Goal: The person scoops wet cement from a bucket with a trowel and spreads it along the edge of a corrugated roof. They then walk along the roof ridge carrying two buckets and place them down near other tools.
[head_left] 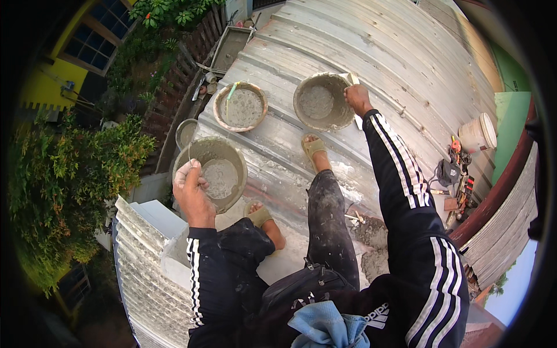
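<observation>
My left hand (194, 191) is closed, its fingertips pinching the thin wire handle (189, 146) of a mortar-caked bucket (240, 168). Wet grey mortar (220, 177) lies inside that bucket. Farther off, my right hand (358, 100) is closed at the right rim of a second grey-caked bucket (333, 119), which also has mortar in its bottom. A pale piece sticks out above that fist; what it belongs to is unclear. Between and beyond my hands, a round tub (219, 119) filled with mortar has a green-and-yellow cord (230, 95) across its rim.
My sandalled feet stand on a ribbed metal roof (278, 148). A smaller bucket (184, 132) is at the left edge, with a mortar trough (232, 49) beyond. At right lie a white bucket (478, 133) and several tools (461, 180). Corrugated sheeting (145, 255) is lower left.
</observation>
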The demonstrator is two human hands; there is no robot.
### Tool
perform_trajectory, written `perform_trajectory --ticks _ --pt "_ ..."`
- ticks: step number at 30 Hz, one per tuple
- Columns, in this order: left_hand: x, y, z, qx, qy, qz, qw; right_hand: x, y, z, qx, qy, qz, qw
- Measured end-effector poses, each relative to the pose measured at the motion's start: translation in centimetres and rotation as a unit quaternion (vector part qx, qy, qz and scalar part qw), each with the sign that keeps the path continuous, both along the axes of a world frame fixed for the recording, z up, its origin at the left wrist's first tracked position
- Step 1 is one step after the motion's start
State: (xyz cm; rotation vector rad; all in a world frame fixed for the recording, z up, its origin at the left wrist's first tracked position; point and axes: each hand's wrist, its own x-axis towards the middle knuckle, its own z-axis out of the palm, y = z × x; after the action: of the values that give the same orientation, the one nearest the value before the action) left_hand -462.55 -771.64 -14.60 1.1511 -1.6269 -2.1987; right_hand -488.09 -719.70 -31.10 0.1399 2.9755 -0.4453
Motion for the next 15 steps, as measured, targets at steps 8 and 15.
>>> perform_trajectory --ticks 8,15 --pt "-0.8 2.5 -0.2 0.031 0.023 -0.082 0.996 -8.1 -6.4 -6.1 -0.119 -0.003 -0.057 0.991" --pt "-1.1 4.3 0.0 0.008 -0.007 -0.156 0.988 -11.1 -10.3 -6.6 -0.551 -0.041 -0.138 0.822"
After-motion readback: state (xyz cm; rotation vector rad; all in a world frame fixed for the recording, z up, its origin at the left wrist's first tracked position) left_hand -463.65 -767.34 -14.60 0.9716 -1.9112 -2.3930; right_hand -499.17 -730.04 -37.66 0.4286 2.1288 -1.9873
